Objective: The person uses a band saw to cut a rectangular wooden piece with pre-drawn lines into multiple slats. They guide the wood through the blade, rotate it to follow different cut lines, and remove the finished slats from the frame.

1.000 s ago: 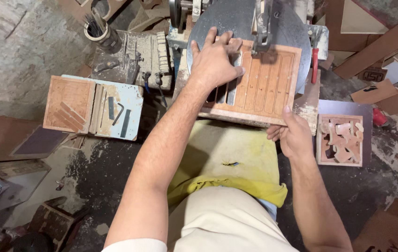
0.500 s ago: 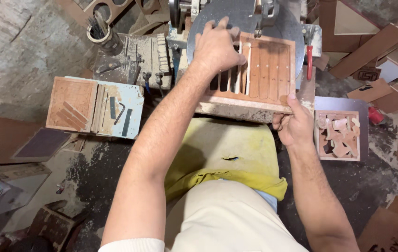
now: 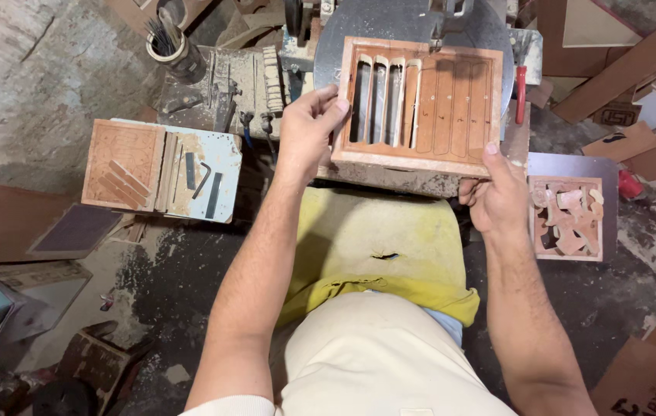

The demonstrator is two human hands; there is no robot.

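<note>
While both hands steady it, a reddish wooden panel [image 3: 420,104] lies flat on the round grey saw table [image 3: 389,23], with four long slots already cut through its left part and pencilled strips marked across the uncut right part. The left hand [image 3: 306,131] pinches the panel's left edge, thumb and fingertips pressed onto the frame. The right hand [image 3: 497,196] grips the lower right corner, thumb on top and fingers curled out of sight beneath the edge.

A shallow square tray [image 3: 568,218] just right of the right hand holds a loose heap of small reddish wood offcuts. At upper left, a round cup [image 3: 168,45] stands on a dusty block and holds a bundle of thin dark rods; what they are cannot be made out. On the left, a pale blue board [image 3: 197,173] carries a patterned wooden square [image 3: 122,164] with short strips laid across it, plus a bent hex key [image 3: 202,179] and a few dark bars.

The saw's upper arm [image 3: 451,15] is cut off by the top edge, so the blade itself is hard to pick out. A yellow cushion [image 3: 378,246] sits below the worktop's front edge, partly covered by the person's pale clothing. Brown boards [image 3: 636,62] at the right run out of frame, and the dark clutter at lower left is too dim to identify.
</note>
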